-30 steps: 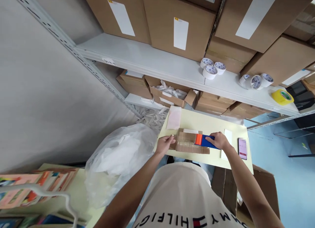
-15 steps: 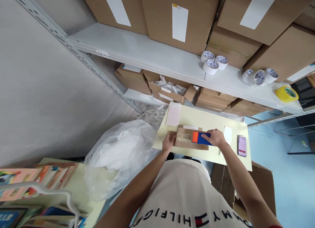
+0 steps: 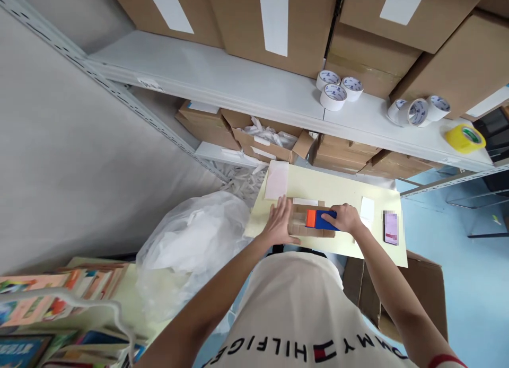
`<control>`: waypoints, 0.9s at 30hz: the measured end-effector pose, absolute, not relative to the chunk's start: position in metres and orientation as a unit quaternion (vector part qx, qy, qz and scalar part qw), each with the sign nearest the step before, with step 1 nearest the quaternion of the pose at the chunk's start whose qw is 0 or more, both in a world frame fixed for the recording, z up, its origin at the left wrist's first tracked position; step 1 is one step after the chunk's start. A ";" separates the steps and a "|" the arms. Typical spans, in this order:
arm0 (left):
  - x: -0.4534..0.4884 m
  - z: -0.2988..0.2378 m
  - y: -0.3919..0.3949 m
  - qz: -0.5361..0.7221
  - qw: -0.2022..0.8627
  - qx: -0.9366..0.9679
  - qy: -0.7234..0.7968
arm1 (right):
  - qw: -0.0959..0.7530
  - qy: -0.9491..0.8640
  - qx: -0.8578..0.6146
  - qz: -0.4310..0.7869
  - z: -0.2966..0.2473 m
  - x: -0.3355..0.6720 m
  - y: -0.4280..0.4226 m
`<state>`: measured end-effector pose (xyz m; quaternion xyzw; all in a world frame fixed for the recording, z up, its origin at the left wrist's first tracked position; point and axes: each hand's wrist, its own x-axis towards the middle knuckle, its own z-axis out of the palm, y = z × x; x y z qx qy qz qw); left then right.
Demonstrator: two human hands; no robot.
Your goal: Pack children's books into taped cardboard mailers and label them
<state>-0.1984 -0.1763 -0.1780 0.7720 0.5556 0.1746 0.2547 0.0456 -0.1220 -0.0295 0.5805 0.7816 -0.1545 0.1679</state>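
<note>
A small cardboard box (image 3: 299, 229) lies on the pale yellow table (image 3: 350, 190), with a strip of clear tape along its top. My right hand (image 3: 345, 218) is closed around a blue and orange tape dispenser (image 3: 323, 220), which rests over the right part of the box. At the box's left end is my left hand (image 3: 280, 223), open with its fingers spread; it seems to touch the box edge there. A white label (image 3: 305, 202) shows along the box's far side. The dispenser hides part of the box top.
A phone (image 3: 391, 228) and a white paper (image 3: 367, 209) lie on the table's right; a pinkish sheet (image 3: 277, 180) lies at its far left. Beyond stands a shelf (image 3: 246, 84) with tape rolls (image 3: 333, 97) and large boxes. A plastic bag (image 3: 191, 241) bulges at left.
My left hand has opened from its grip on the box's left side, its fingers now spread forward. The right hand still holds the tape dispenser over the box. The view has shifted slightly.
</note>
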 end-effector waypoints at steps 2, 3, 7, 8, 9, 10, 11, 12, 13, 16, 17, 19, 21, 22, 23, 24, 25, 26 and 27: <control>-0.195 -0.164 -0.163 0.117 0.230 0.820 0.511 | 0.176 0.788 0.562 -0.181 -0.027 0.048 -0.120; -0.192 -0.159 -0.158 0.095 0.224 0.830 0.502 | 0.175 0.790 0.552 -0.202 -0.026 0.049 -0.118; -0.186 -0.150 -0.149 0.066 0.218 0.828 0.513 | 0.147 0.780 0.538 -0.286 -0.024 0.065 -0.109; -0.186 -0.149 -0.149 0.064 0.217 0.827 0.514 | 0.143 0.778 0.537 -0.294 -0.024 0.073 -0.106; -0.186 -0.148 -0.148 0.061 0.216 0.827 0.515 | 0.142 0.776 0.537 -0.297 -0.025 0.084 -0.104; -0.187 -0.147 -0.148 0.056 0.215 0.826 0.517 | 0.142 0.774 0.540 -0.298 -0.027 0.098 -0.102; -0.187 -0.146 -0.148 0.047 0.213 0.826 0.520 | 0.144 0.771 0.544 -0.298 -0.030 0.113 -0.099; -0.188 -0.145 -0.148 0.038 0.212 0.824 0.524 | 0.146 0.764 0.552 -0.300 -0.034 0.128 -0.097; -0.189 -0.144 -0.147 0.030 0.210 0.824 0.526 | 0.148 0.757 0.560 -0.302 -0.040 0.143 -0.094; -0.191 -0.142 -0.147 0.011 0.206 0.825 0.526 | 0.157 0.747 0.568 -0.309 -0.062 0.175 -0.086; -0.189 -0.141 -0.148 0.006 0.201 0.825 0.529 | 0.155 0.748 0.563 -0.314 -0.070 0.179 -0.084; -0.180 -0.141 -0.150 -0.003 0.187 0.823 0.536 | 0.144 0.755 0.547 -0.332 -0.084 0.182 -0.080; -0.159 -0.141 -0.152 -0.015 0.184 0.832 0.524 | 0.136 0.760 0.533 -0.347 -0.095 0.180 -0.078; -0.144 -0.142 -0.152 -0.022 0.191 0.841 0.507 | 0.135 0.761 0.528 -0.351 -0.098 0.178 -0.077; -0.127 -0.143 -0.152 -0.029 0.201 0.852 0.483 | 0.137 0.763 0.524 -0.353 -0.102 0.176 -0.076; -0.110 -0.143 -0.151 -0.034 0.212 0.861 0.461 | 0.141 0.765 0.521 -0.352 -0.104 0.175 -0.076; -0.094 -0.144 -0.151 -0.031 0.217 0.865 0.451 | 0.146 0.766 0.519 -0.351 -0.106 0.174 -0.075; -0.080 -0.144 -0.150 -0.026 0.219 0.866 0.448 | 0.152 0.767 0.517 -0.349 -0.108 0.174 -0.076; -0.069 -0.144 -0.149 -0.021 0.219 0.865 0.451 | 0.156 0.768 0.515 -0.347 -0.109 0.176 -0.076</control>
